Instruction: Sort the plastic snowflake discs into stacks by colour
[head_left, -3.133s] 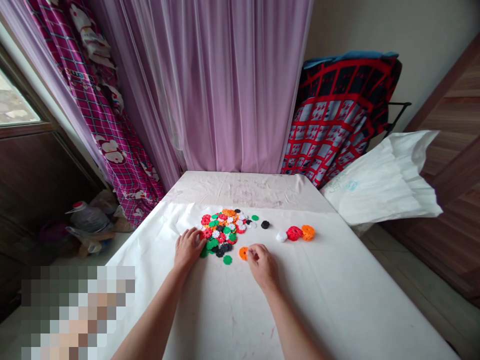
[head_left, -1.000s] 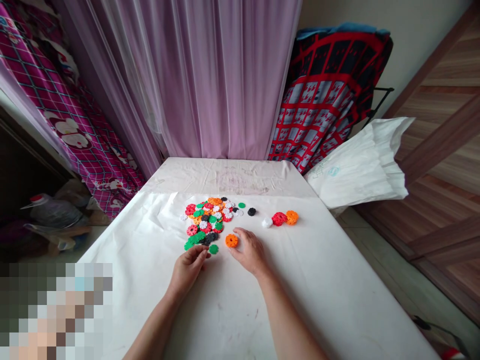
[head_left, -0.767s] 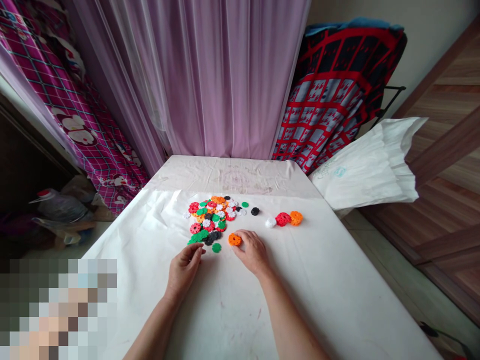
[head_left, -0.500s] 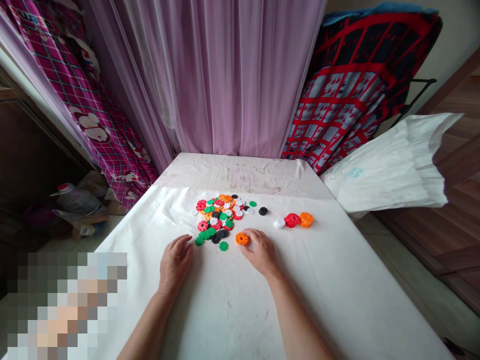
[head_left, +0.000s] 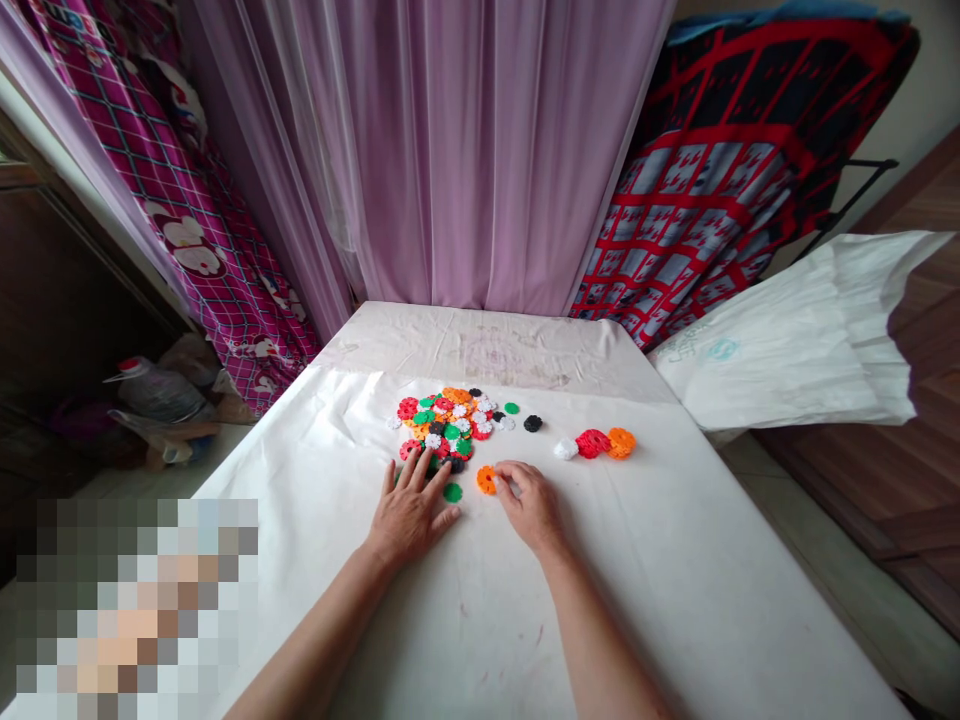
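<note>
A pile of small flower-shaped plastic discs (head_left: 448, 425) in red, green, orange, white and black lies on the white table (head_left: 675, 560). My left hand (head_left: 411, 510) lies flat with fingers spread, its fingertips on the near edge of the pile. A lone green disc (head_left: 452, 492) sits by its thumb. My right hand (head_left: 531, 505) is curled, fingertips pinching an orange stack of discs (head_left: 487, 480) resting on the table. To the right sit a white stack (head_left: 565, 449), a red stack (head_left: 592, 443) and an orange stack (head_left: 620, 441). A black disc (head_left: 532, 423) lies apart.
A purple curtain (head_left: 480, 150) hangs behind the table. A red and black patterned cloth (head_left: 720, 190) drapes over a rack at the back right. A white bag (head_left: 802, 335) lies off the table's right edge. A pink patterned cloth (head_left: 187, 200) hangs at the left.
My left hand has moved forward from beside the pile and spread flat onto its near edge. My right hand stays on the orange stack. The camera has tilted slightly.
</note>
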